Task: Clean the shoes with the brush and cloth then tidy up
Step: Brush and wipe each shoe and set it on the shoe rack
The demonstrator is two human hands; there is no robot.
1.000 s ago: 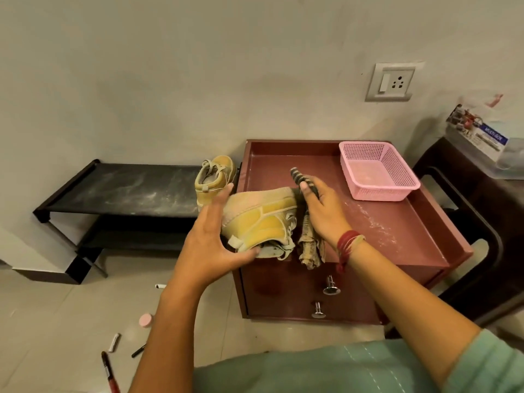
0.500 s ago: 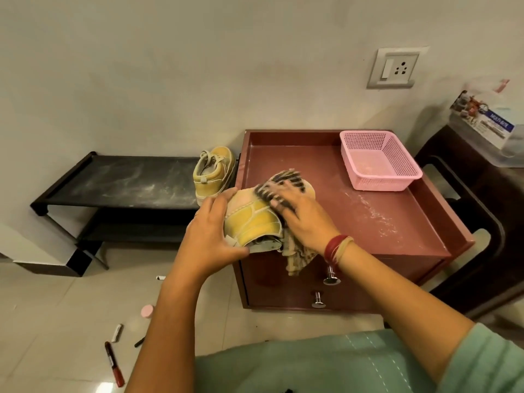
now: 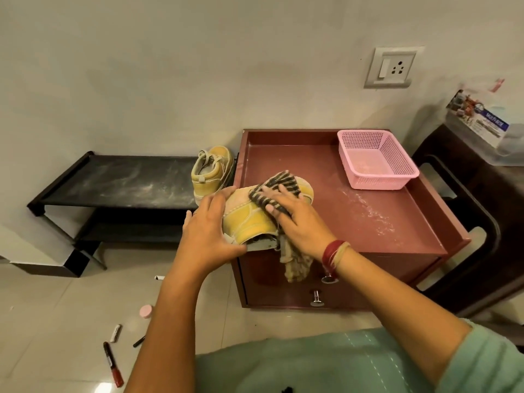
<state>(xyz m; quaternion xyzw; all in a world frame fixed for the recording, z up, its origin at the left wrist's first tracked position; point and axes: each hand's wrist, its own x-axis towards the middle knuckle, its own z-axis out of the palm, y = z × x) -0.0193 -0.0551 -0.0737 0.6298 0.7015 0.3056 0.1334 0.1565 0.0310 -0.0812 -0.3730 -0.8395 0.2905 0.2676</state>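
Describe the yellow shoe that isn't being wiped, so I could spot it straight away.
Find the black rack along the wall, left of the red cabinet. At its right end, beside the cabinet, stands the spare shoe, heel toward the camera. Unlike the shoe on the cabinet, no hand or cloth touches it.

Pale wall w/ socket plate (image 3: 391,68), beige tile floor (image 3: 51,321), black low bench (image 3: 119,181), reddish drawer cabinet (image 3: 397,222).

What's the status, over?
Left hand steadying yellow shoe. Right hand pressing striped cloth onto it. Nothing in the way.
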